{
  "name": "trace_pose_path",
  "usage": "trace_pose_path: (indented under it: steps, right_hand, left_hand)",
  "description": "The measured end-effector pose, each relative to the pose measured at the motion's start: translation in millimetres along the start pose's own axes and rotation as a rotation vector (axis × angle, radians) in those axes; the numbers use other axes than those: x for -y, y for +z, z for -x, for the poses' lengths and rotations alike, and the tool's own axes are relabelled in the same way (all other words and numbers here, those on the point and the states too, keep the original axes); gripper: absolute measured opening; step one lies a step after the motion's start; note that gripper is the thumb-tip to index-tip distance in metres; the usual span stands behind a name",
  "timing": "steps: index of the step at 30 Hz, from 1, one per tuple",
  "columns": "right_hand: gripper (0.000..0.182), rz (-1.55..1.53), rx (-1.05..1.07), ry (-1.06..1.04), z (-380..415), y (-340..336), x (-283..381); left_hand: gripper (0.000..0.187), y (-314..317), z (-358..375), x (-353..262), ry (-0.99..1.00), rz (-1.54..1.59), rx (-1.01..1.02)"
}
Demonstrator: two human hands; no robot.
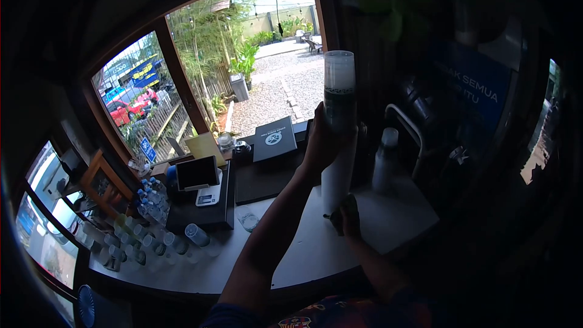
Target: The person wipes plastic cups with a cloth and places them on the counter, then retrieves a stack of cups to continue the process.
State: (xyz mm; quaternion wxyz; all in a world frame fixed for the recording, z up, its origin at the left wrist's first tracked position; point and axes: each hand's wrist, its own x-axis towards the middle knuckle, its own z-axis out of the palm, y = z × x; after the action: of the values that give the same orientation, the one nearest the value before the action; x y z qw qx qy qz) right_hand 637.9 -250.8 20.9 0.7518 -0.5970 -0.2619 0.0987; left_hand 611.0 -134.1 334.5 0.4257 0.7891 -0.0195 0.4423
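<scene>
A tall stack of translucent plastic cups [337,173] with dark green print rises almost upright above the white counter. My left hand [322,146] is wrapped around its middle. Low down, my right hand [347,215] is closed at the stack's bottom end, around something dark green. Shadow hides whether that is a printed cup or a separate thing. Right of the stack stands a shorter stack of similar cups [385,161] on the counter. To the left of my left forearm a clear item with green print [248,218], perhaps a cup, lies on the counter.
On the left of the white counter [303,249] stand several cups [176,243] and water bottles [153,203]. A tablet [197,174] stands on a dark box behind them. A dark menu board [274,138] leans under the window. A curved metal rail [419,140] stands at right.
</scene>
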Motion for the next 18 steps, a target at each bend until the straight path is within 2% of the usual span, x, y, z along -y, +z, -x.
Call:
trace_pose_path:
  steps: [2,3,4,5,6,8,9,11,12,14,15,16,18]
  right_hand:
    - [0.056,-0.01,0.116,0.042,-0.5,33.1,6.0]
    - [0.057,0.0,0.142,-0.018,-5.4,49.7,-8.5]
    - [0.059,0.009,0.169,-0.075,-7.5,67.9,-12.4]
    - [0.061,-0.132,0.217,-0.004,-11.2,83.7,-15.8]
    - [0.064,-0.148,0.276,0.062,-10.9,98.2,0.1]
    - [0.065,-0.171,0.389,0.064,-22.4,127.1,-15.2]
    - [0.065,-0.331,0.485,0.147,-30.0,143.2,-18.4]
    - [0.064,-0.582,0.641,0.24,-40.9,176.3,-39.0]
    - [0.064,-0.583,0.682,0.269,-44.6,187.5,-42.6]
    - [0.064,-0.556,0.757,0.336,-48.1,204.3,-39.9]
    - [0.063,-0.482,0.816,0.239,-52.0,212.1,-46.5]
    - [0.063,-0.491,0.837,0.259,-53.3,214.1,-39.9]
    - [0.063,-0.51,0.88,0.309,-50.7,213.3,-25.5]
  left_hand:
    - [0.086,-32.8,2.9,6.2,-0.032,-0.099,-0.065]
    - [0.086,-49.1,2.5,26.7,-0.021,-0.093,-0.083]
    - [0.086,-66.9,4.6,22.5,-0.054,-0.114,-0.097]
    - [0.086,-82.3,5.1,27.9,-0.083,-0.186,-0.129]
    - [0.086,-97.1,4.5,33.1,-0.111,-0.258,-0.16]
    - [0.084,-125.1,0.1,40.1,-0.093,-0.307,-0.196]
    - [0.082,-140.4,-0.7,52.7,-0.056,-0.303,-0.206]
    - [0.081,-172.2,-0.2,80.1,0.031,-0.584,-0.218]
    - [0.082,-181.4,-0.8,73.1,-0.133,-0.414,-0.274]
    - [0.088,-204.2,3.6,80.3,-0.085,-0.449,-0.28]
    - [0.095,-215.6,6.1,93.6,-0.13,-0.424,-0.302]
    - [0.099,-221.8,7.0,91.7,-0.118,-0.435,-0.309]
    - [0.098,-236.8,8.8,115.6,-0.081,-0.55,-0.353]
